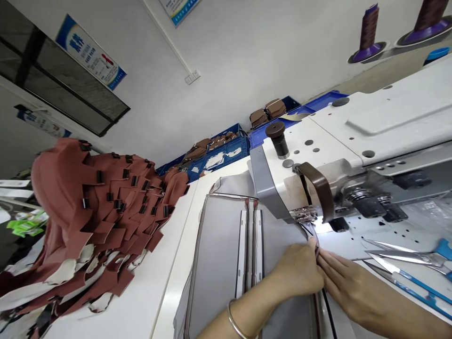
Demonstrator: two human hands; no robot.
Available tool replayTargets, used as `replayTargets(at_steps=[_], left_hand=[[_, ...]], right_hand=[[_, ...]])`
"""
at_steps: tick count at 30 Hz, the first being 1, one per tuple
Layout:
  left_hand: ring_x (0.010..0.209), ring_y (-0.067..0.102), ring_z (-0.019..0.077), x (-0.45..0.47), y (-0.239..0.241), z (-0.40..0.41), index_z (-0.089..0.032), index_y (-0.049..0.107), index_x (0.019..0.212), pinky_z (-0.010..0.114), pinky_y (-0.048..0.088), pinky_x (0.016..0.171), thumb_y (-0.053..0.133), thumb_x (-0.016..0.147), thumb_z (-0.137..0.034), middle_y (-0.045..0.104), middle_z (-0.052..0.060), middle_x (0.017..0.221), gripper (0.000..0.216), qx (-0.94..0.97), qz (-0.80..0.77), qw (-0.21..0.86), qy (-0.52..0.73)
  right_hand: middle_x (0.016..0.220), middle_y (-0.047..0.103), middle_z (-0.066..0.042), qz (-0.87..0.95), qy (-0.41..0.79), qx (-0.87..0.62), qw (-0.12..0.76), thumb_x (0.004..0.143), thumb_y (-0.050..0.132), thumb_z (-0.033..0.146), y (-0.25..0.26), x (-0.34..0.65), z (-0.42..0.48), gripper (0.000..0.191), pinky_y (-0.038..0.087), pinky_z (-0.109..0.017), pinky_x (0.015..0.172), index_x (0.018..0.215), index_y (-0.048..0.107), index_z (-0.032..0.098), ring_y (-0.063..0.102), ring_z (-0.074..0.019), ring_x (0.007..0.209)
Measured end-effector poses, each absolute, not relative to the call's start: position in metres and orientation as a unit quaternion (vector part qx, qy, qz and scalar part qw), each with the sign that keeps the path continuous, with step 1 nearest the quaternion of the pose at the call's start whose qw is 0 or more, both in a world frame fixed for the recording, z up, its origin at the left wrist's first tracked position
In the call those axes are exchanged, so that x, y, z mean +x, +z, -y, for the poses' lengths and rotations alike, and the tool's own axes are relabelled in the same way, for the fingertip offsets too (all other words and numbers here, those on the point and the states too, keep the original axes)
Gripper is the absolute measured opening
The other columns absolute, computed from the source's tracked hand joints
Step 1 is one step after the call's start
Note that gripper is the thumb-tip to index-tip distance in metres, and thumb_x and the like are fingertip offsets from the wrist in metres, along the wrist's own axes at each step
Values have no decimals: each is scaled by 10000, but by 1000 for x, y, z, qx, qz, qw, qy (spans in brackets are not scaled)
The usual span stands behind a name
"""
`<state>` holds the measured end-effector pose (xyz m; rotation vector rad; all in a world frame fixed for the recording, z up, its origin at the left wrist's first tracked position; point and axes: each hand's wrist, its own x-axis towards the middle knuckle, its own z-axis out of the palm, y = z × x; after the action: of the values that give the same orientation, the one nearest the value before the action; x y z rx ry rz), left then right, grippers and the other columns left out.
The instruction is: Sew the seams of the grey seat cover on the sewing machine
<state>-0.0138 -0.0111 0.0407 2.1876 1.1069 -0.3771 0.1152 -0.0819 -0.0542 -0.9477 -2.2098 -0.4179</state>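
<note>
A grey fabric panel [222, 254] with a zipper and white strips lies on the white table, its right edge running under the presser foot [306, 217] of the white sewing machine [370, 136]. My left hand [298, 270], a bangle on its wrist, is curled closed and pinches the panel's edge just before the foot. My right hand [344, 280] lies beside it with fingers pressed together on the same edge. A brown binding strip [319, 188] and a grey strip [266, 183] feed down towards the foot.
A heap of rust-brown cut pieces with black clips [102, 212] sits at the left. Blue crates [215, 155] of brown parts line the wall. Scissors with blue handles [413, 259] lie at the right. Thread cones [369, 33] stand above the machine.
</note>
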Motion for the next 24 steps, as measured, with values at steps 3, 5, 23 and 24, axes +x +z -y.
replayTargets(at_steps=[3,5,23,24], left_hand=[[1015,595,336,-12,39,8,0,359,1391,411,469,866,436,723,-170,628,226,1111,693,834,-426,322,-139],[1021,592,341,-11,36,8,8,315,1415,421,459,878,432,726,-169,608,238,1153,721,836,-428,318,-128],[1139,510,374,-31,38,54,-71,252,1472,516,402,982,408,796,-244,493,215,1315,715,798,-489,334,-110],[1156,506,360,-29,40,53,-43,265,1462,491,398,997,396,793,-217,507,221,1303,703,803,-474,344,-113]], right_hand=[[1013,669,-219,852,-158,-369,336,814,396,73,-57,116,80,315,476,-456,915,955,673,26,590,-322,1047],[1041,661,-225,854,-153,-370,333,819,396,81,-62,116,78,318,477,-466,921,978,664,18,580,-321,1069],[1057,667,-194,855,-115,-361,353,835,412,124,-49,118,103,326,501,-446,895,1049,653,77,578,-310,1089],[1018,675,-192,855,-121,-361,354,820,413,106,-48,116,104,323,500,-449,887,1035,653,77,597,-308,1050]])
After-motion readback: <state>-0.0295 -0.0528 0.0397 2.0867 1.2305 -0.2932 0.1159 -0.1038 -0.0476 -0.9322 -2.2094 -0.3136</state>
